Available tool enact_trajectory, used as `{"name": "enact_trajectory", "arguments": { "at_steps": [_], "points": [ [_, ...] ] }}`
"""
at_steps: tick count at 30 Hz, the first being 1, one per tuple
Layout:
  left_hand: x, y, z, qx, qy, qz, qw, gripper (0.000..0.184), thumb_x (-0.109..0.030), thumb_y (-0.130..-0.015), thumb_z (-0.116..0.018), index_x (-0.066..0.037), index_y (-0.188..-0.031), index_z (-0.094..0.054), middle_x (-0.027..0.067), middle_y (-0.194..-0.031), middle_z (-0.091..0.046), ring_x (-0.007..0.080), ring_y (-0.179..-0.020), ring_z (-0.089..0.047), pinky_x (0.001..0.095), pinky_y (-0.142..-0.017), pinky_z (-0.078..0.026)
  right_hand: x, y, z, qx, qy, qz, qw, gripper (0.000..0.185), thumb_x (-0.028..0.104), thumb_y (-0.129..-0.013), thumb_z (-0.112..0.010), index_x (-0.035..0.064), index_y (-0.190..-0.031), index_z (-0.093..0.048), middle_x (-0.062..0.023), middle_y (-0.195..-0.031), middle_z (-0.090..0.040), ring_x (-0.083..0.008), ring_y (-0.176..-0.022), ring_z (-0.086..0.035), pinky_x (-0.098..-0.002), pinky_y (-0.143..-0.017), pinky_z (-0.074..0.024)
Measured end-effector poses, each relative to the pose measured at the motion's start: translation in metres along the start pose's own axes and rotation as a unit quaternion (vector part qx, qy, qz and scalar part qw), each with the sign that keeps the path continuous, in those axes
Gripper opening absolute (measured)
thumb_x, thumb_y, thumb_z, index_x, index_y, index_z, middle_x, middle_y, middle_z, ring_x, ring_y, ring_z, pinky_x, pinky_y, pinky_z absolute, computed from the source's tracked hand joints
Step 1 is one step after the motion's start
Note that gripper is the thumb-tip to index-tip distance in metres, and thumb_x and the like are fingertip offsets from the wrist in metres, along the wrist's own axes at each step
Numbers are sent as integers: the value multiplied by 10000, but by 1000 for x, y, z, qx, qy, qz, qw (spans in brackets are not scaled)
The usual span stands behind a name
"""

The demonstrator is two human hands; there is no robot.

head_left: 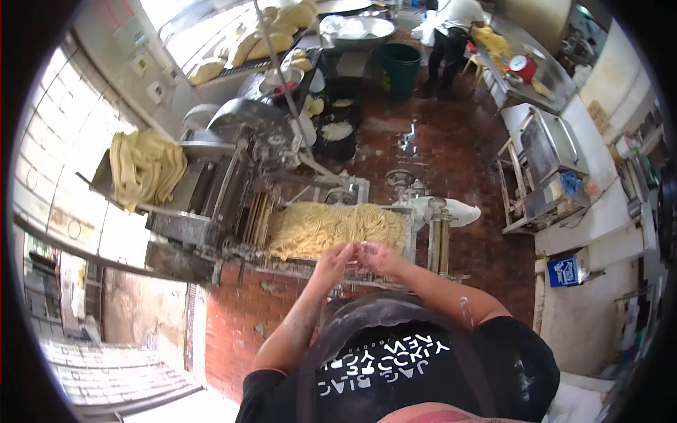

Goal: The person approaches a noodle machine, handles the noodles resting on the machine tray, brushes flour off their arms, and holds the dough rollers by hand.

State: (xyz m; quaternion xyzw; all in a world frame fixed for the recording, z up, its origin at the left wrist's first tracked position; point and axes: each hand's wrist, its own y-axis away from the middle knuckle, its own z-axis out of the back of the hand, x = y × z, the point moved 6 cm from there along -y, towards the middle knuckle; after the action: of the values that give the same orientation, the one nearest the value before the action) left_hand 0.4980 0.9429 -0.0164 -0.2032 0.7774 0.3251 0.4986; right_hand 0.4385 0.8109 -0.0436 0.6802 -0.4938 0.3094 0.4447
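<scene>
My left hand (341, 256) and my right hand (376, 259) meet at the near edge of a conveyor tray, in front of my chest. The fingers of both look curled together. Anything between them is too small to make out. Just beyond my hands lies a thick bed of fresh yellow noodles (331, 227), spread in loose strands along the tray. At its left end stands the dough-rolling machine (247, 151), dusted with flour. A folded stack of dough sheet (144, 168) rests on the machine's left side.
Several big dough lumps (264, 46) lie on a rack at the back left. A green bin (399, 70) stands behind, near another person (451, 35) at a steel counter (546, 84) holding noodles and a red scale (522, 68). Right of me is a metal cart (546, 166).
</scene>
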Motion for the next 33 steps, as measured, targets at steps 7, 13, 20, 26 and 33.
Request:
{"name": "enact_trajectory", "arguments": {
  "at_steps": [7, 13, 20, 26, 33],
  "points": [
    [-44, 41, 57, -146, -114, -77, 980, 325, -175, -1064, -584, 34, -1310, -625, 113, -1115, -737, 165, -922, -705, 302, -809, -574, 102, 19, -31, -109, 108, 140, 978, 187, 118, -1068, -553, 13, -1206, -624, -108, -1026, -683, -154, -732, -666, -326, -696, -585],
    [-64, 63, 43, -97, -109, -99, 984, 250, -156, -1028, -647, 5, -1215, -685, 40, -993, -727, 108, -868, -657, 257, -786, -534, 308, 50, -112, -102, 255, 676, 683, 169, 4, -1045, -536, 1, -1174, -645, -154, -1068, -633, -152, -694, -653, -275, -642, -539],
    [-206, 176, -97, 406, -172, -358, 823, 404, -277, -837, -856, 0, -1102, -728, 121, -989, -696, 316, -929, -670, 393, -789, -541, 256, -71, -31, -211, 407, 489, 742, 416, 124, -985, -658, 45, -1381, -557, -176, -1286, -585, -259, -1015, -697, -349, -915, -551],
    [-221, 207, -157, 583, -156, -428, 673, 186, -191, -1007, -658, -6, -1014, -671, 153, -998, -636, 320, -836, -619, 425, -734, -491, 169, -33, -28, -42, 458, 229, 858, 334, 139, -987, -643, 29, -1302, -625, -144, -1239, -618, -241, -1022, -692, -351, -946, -543],
    [-273, 192, -108, 107, -93, -602, 786, 105, 80, -868, -638, -15, -911, -650, 116, -878, -646, 283, -783, -631, 386, -660, -519, 127, 17, 6, -100, 475, 175, 856, 304, 179, -977, -643, 55, -1253, -673, -148, -1111, -675, -250, -1005, -682, -364, -867, -536]
  ]
}}
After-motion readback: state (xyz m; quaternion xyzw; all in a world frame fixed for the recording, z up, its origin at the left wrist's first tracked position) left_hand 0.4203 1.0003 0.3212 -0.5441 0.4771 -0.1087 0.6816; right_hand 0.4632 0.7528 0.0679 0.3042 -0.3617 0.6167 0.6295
